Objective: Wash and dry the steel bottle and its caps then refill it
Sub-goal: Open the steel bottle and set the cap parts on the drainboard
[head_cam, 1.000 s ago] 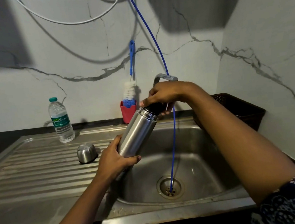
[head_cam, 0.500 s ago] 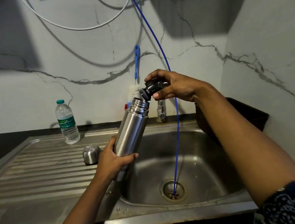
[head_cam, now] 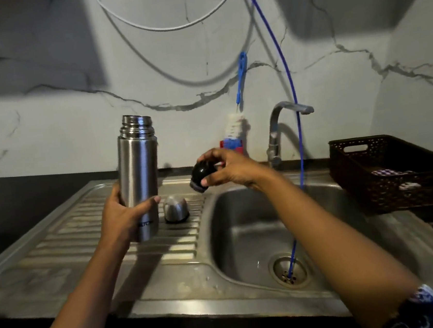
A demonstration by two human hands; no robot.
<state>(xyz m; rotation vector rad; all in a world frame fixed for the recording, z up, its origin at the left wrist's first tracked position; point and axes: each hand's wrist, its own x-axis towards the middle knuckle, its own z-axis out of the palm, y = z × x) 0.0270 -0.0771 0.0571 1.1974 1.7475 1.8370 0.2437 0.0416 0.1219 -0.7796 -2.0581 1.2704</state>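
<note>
1. early stage, by my reading: both caps are off the steel bottle, whose threaded mouth stands open. no water shows at the tap, so washing, drying and refilling all seem left to do.
2. the left hand wraps its fingers round the bottle's lower body, holding it upright over the ribbed surface, near its edge by the basin. whether the base touches i cannot tell.
3. the right hand pinches the black inner cap in curled fingers, above the basin's left rim.
4. the domed steel outer cap sits on the ribs just beside the bottle.
5. the bottle is a smooth brushed cylinder, likely slippery when wet; the inner cap looks like glossy, rounded plastic.
</note>
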